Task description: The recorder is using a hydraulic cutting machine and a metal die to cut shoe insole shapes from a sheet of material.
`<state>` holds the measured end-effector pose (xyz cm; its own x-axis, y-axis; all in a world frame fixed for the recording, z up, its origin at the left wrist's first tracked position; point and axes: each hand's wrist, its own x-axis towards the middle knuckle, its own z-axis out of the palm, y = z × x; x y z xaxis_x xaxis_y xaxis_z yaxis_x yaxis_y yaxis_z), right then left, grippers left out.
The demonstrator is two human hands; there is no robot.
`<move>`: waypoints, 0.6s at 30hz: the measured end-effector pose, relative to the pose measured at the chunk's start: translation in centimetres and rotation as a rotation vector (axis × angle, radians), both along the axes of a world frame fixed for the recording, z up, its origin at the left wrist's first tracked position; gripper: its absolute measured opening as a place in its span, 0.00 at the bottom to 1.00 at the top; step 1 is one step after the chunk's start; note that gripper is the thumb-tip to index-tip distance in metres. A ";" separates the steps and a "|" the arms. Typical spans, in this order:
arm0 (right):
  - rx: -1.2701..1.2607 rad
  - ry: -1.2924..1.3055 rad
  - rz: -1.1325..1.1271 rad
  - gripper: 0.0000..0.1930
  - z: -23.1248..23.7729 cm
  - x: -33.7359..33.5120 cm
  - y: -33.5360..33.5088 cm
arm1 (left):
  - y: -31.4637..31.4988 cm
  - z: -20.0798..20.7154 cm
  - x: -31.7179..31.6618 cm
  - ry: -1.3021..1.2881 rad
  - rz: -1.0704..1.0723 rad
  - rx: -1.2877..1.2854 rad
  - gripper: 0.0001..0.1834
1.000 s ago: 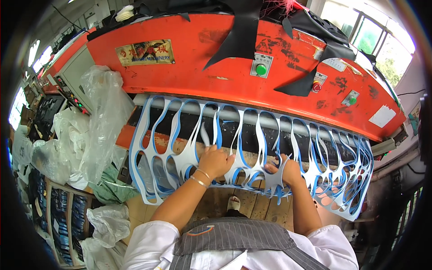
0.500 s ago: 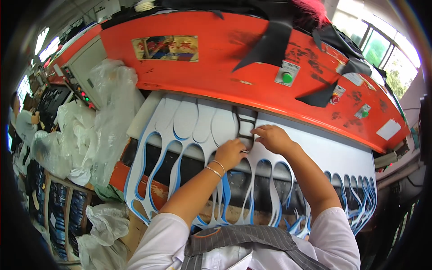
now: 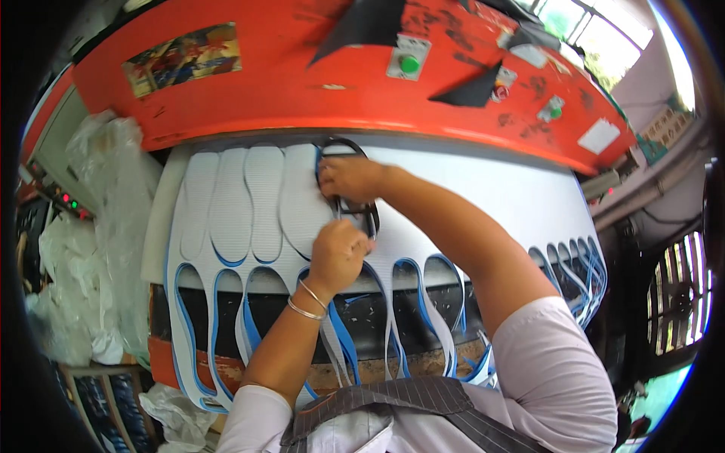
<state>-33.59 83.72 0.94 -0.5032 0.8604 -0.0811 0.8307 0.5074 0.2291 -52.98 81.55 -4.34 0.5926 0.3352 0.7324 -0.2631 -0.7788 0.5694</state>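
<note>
A black sole-shaped cutting die (image 3: 371, 217) with crossbars stands on a white foam sheet (image 3: 468, 204) whose cut edges show blue. My right hand (image 3: 353, 180) reaches across from the right and is closed on the die's far part. At the near end, my left hand (image 3: 338, 253) has its fingers curled against the die; it is slightly blurred and its fingertips are partly hidden. Left of the die, several sole-shaped pieces (image 3: 264, 200) lie cut in the sheet. Along the near side of the sheet runs a row of sole-shaped holes with thin strips between them.
Beyond the sheet stretches a red machine beam (image 3: 287, 83) with a green button (image 3: 408, 65) and hanging black scraps (image 3: 472, 88). Clear plastic bags (image 3: 113, 226) hang at the left beside a control box (image 3: 60, 158). Tangled offcut strips (image 3: 589, 279) trail at the right.
The whole view has shifted, so the machine and sheet appear farther left. My right hand has moved from the die's right side to its far part. My left hand stays by the near end.
</note>
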 end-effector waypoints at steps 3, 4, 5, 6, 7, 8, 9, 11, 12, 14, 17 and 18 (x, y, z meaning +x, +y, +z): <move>0.127 0.061 0.053 0.19 0.1 0.8 -0.6 | 0.3 0.8 0.0 0.140 -0.047 -0.023 0.06; 0.120 0.120 0.073 0.16 -0.3 1.1 -0.9 | 0.1 0.4 0.4 0.143 -0.065 -0.021 0.06; 0.114 0.180 0.096 0.13 -0.6 1.4 -1.3 | -0.4 -0.4 0.5 0.126 0.066 0.049 0.18; 0.192 0.232 0.122 0.09 -1.7 1.0 -2.1 | -1.2 -1.2 0.3 0.111 0.209 0.114 0.30; 0.272 0.217 0.192 0.07 -2.5 1.1 -2.9 | -1.8 -1.9 0.3 0.117 0.207 0.112 0.30; 0.311 0.201 0.247 0.06 -2.9 1.6 -3.3 | -2.4 -2.5 0.3 0.262 0.196 0.020 0.42; 0.351 0.186 0.306 0.06 -2.7 2.1 -3.7 | -2.7 -3.0 0.3 0.407 0.188 -0.071 0.54; 0.332 0.282 0.243 0.04 -0.8 3.4 -4.8 | -2.7 -2.4 1.5 0.515 0.213 -0.012 0.52; 0.358 0.370 0.208 0.03 0.0 4.0 -5.5 | -3.1 -1.9 1.8 0.587 0.254 0.137 0.45; 0.432 0.494 0.247 0.05 2.2 5.5 -7.2 | -4.0 -1.6 2.7 0.664 0.297 0.285 0.40; 0.535 0.862 0.248 0.12 6.5 5.7 -11.2 | -4.1 -0.8 3.2 0.672 0.365 0.249 0.30; 0.610 0.938 0.220 0.13 7.8 7.0 -13.0 | -4.4 -0.4 3.8 0.694 0.386 0.306 0.29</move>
<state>-26.57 70.73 8.74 -0.2901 0.5125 0.8082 0.7113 0.6804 -0.1762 -49.14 77.19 -4.77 0.8255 0.4530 0.3367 0.3838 -0.8879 0.2535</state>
